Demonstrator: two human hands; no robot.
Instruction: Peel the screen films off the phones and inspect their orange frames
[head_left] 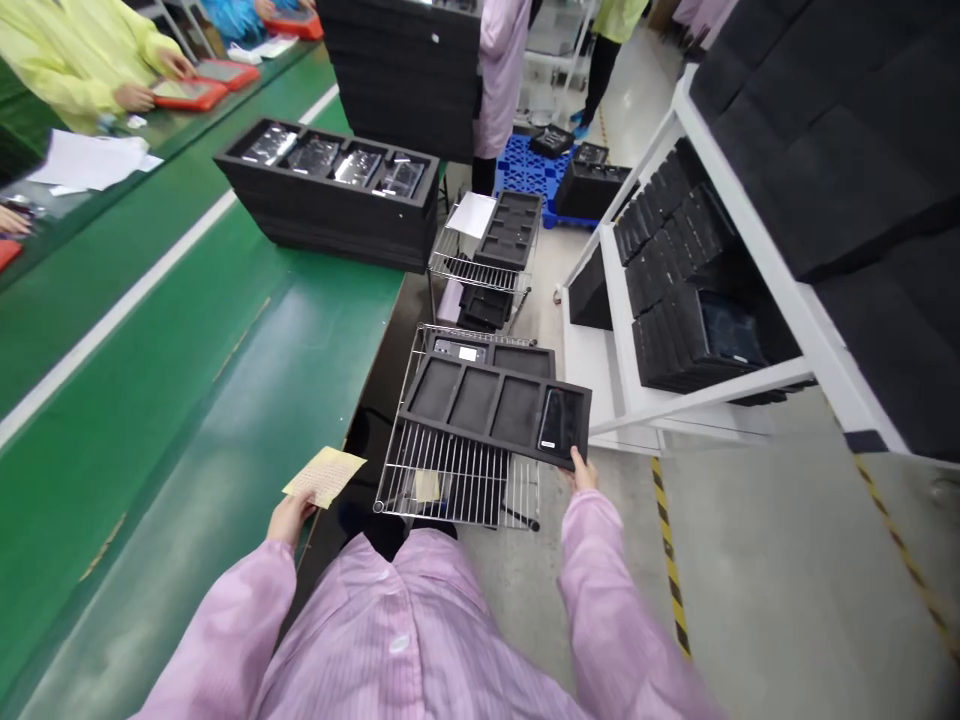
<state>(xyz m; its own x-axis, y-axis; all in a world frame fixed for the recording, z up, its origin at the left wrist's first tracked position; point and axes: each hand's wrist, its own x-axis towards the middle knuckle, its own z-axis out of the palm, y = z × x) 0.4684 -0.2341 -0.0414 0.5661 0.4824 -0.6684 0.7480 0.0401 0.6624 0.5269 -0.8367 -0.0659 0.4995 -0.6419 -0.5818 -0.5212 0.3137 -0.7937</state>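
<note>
My left hand (291, 518) pinches a yellow paper slip (325, 477) covered in small print, beside the edge of the green bench. My right hand (581, 472) grips the near right corner of a black foam tray (478, 404), thumb on top. A dark phone-like device (561, 420) with a small white label lies in the tray's rightmost compartment; the other compartments are bare. Beneath that tray is a second foam tray (525, 360), partly covered, holding a device with a white label (466, 352). Both are over a wire rack cart (450, 470).
A tall stack of foam trays (337, 215) stands on the green bench (315, 340). Another wire cart (480, 270) is farther ahead. At right, a white-framed shelf (705, 375) holds many black trays. Co-workers stand or sit around the bench; a blue pallet (525, 170) lies beyond.
</note>
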